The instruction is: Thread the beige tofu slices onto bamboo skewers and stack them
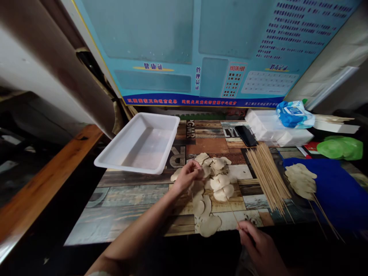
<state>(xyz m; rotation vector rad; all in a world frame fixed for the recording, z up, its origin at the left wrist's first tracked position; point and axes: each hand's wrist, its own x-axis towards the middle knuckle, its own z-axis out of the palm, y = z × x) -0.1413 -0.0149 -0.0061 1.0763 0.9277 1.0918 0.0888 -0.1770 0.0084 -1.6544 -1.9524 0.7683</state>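
A heap of thin beige round slices [215, 179] lies on the patterned table. My left hand [187, 176] reaches into the heap's left side, fingers pinched on one slice. Down at the near edge my right hand [257, 245] grips the lower end of a thin bamboo skewer [231, 212]. The skewer runs up to the heap and carries a slice near its tip. A bundle of bare bamboo skewers [268, 176] lies right of the heap.
A white plastic tray [138, 143] stands left of the heap. Finished skewers of slices [301, 180] rest on a blue tray [339, 191] at right. A black phone [246, 135], white boxes [273, 130], a blue wipes pack [293, 114] and a green bag [340, 147] sit behind.
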